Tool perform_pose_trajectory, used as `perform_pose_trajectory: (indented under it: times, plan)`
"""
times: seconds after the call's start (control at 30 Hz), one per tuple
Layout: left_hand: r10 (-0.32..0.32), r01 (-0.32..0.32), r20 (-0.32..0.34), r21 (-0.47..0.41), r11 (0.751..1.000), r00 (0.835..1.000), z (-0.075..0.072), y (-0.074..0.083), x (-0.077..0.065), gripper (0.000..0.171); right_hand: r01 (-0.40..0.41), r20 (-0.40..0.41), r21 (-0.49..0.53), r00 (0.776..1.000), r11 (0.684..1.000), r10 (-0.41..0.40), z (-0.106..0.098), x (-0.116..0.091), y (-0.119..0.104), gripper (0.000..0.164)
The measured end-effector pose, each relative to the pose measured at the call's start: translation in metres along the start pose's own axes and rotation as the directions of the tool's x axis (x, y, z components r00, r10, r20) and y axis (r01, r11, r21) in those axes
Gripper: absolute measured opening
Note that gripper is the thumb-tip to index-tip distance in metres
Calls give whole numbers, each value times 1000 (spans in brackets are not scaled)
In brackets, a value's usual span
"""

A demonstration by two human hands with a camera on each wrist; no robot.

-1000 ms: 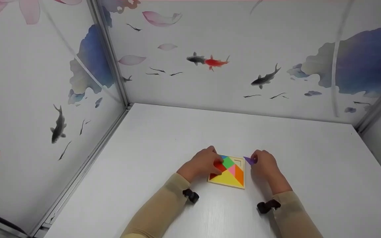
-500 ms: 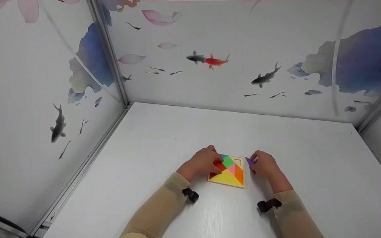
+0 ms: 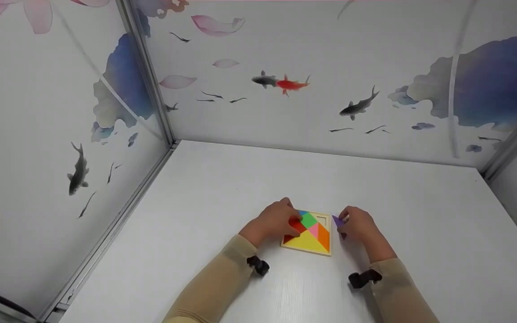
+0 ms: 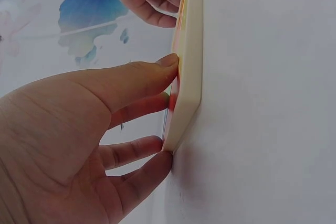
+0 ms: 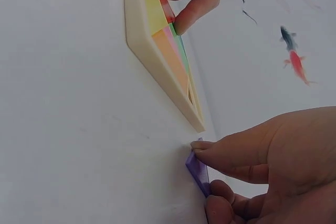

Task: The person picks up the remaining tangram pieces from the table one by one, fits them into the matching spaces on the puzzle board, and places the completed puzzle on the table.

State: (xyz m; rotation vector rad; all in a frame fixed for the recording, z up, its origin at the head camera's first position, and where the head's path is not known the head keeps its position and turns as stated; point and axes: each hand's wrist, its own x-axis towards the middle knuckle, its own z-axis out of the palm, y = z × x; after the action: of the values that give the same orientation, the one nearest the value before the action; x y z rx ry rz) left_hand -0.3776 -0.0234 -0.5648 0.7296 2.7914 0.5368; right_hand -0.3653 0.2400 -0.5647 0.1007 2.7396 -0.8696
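Note:
A square wooden tangram tray [image 3: 305, 253] lies on the white table, with yellow, red, green, orange, pink and blue pieces in it. Bare wood shows in its far right corner. My left hand [image 3: 273, 220] steadies the tray from the left; thumb and index finger [image 4: 152, 103] rest on top, the other fingertips at the edge. To the right of the tray, my right hand [image 3: 360, 226] pinches a purple triangle piece [image 5: 198, 172] between thumb and fingers. The triangle stands tilted close over the table, just off the tray's right corner.
The white tabletop [image 3: 240, 179] reaches to a back wall [image 3: 312, 130] printed with fish and petals. A left side wall [image 3: 25, 134] meets it at a metal post [image 3: 151, 80]. Black wrist-worn devices [image 3: 365, 279] sit on both sleeves.
The purple triangle has turned in my right fingers, so one corner now points down toward the table. My right hand has shifted very slightly. The left hand and tray stay put.

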Motion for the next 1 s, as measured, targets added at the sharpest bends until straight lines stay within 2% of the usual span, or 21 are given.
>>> perform_pose_trajectory:
  times: [0.67, 0.9, 1.0]
  plan:
    - [24, -24, -7, 15, 1000, 1000, 4, -5, 3, 43, -24, 24, 42, 999, 999, 23, -1, -1, -1, 36]
    - [29, -29, -20, 21, 999, 999, 5, -6, 4, 45, 45, -11, 18, 999, 999, -45, -2, 0, 3, 34]
    - [28, -27, -19, 25, 999, 999, 6, -6, 4, 45, 26, -13, 20, 1000, 999, -26, -1, 1, 3, 35]
